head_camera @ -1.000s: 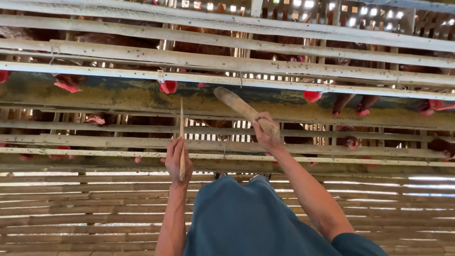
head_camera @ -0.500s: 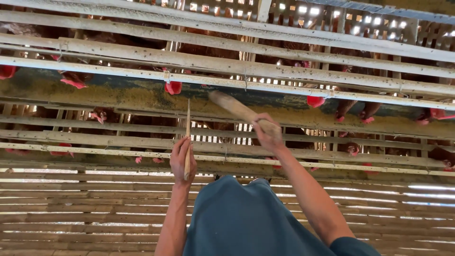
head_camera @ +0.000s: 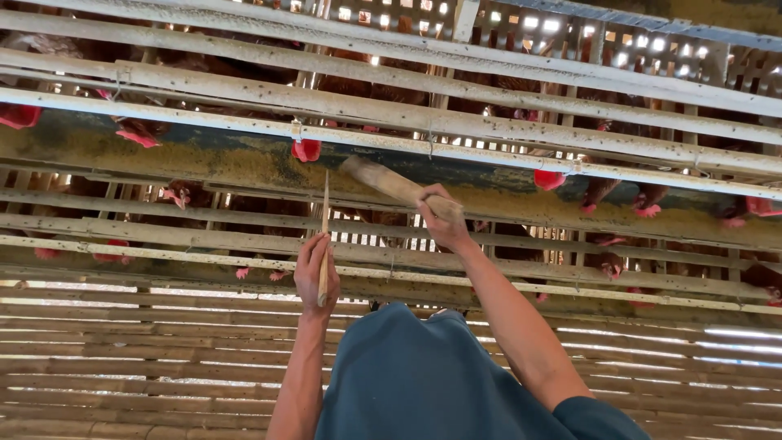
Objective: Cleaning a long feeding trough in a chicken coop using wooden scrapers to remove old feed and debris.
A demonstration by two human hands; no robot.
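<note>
Bamboo slats run across the whole view, forming a long cage front (head_camera: 423,122) with brown hens (head_camera: 358,69) behind it, their red combs (head_camera: 307,150) poking out above a feed trough (head_camera: 204,159) streaked with yellowish feed. Below, a slatted bamboo floor (head_camera: 122,358) stretches out. Left hand (head_camera: 316,273) is closed around a thin bamboo stick (head_camera: 325,232), held upright just beneath the trough. Right hand (head_camera: 442,218) grips the end of a thick wooden rod (head_camera: 391,183), which angles up and left to the trough edge. Blue-grey clothing (head_camera: 423,375) fills the lower middle.
</note>
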